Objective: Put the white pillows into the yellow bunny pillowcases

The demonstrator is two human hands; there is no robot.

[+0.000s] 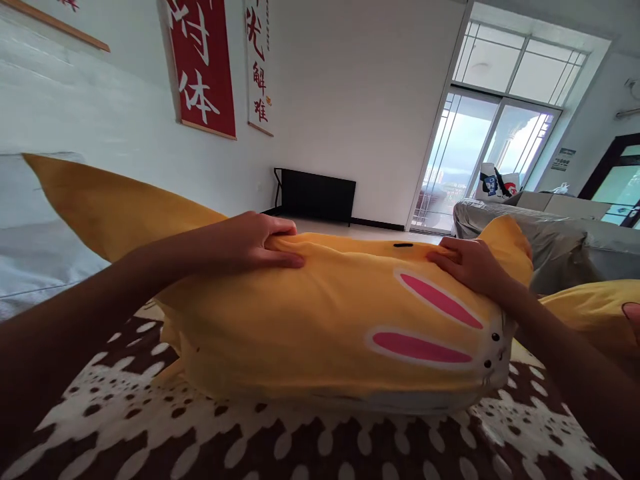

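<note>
A plump yellow pillow in a rabbit-printed pillowcase lies across the patterned cover in front of me. The rabbit's pink-and-white ears point left, and its face is at the right end. My left hand is closed on the upper edge of the pillow, left of its middle, gathering the cloth between thumb and fingers. Farther right, my right hand pinches the same edge above the rabbit print. Pointed corners of yellow cloth stick up at both ends. A whitish strip shows along the bottom. What fills the case is hidden.
Beneath the pillow is a brown-and-white patterned cover. Another yellow cloth item lies at the right. A plastic-covered sofa stands behind it, near the window. A black screen rests against the far wall.
</note>
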